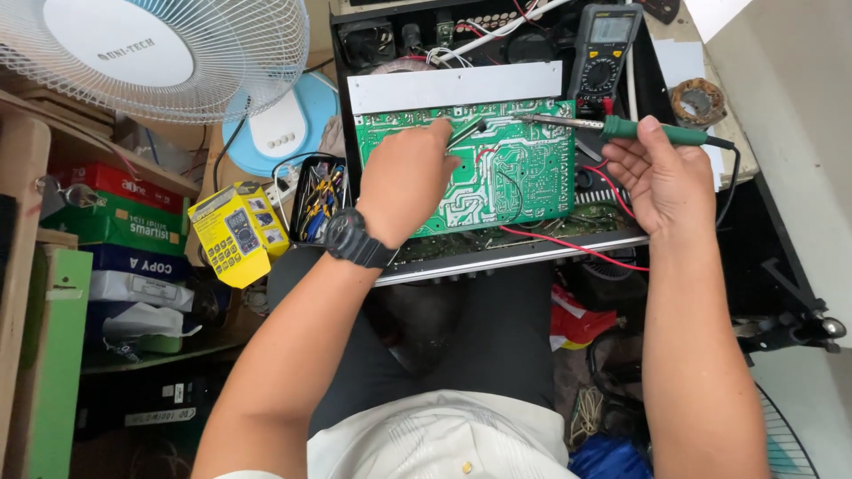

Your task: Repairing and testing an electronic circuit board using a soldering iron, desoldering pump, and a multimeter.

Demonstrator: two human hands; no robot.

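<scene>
A green circuit board point(506, 173) lies solder side up in a black open chassis point(497, 257) resting on my lap. My left hand point(404, 182), with a black watch on the wrist, rests on the board and pinches a thin metal tool, probably tweezers point(466, 133). My right hand point(661, 173) holds a green-handled soldering iron point(648, 131) level; its metal tip points left over the board's top edge, near the tweezers' tip.
A multimeter point(603, 53) lies at the chassis's back right, with red leads point(577, 247) trailing forward. A white fan point(151, 53), a yellow box point(235, 232), a black tray of small parts point(318, 197) and shelves of boxes point(115, 231) are at left.
</scene>
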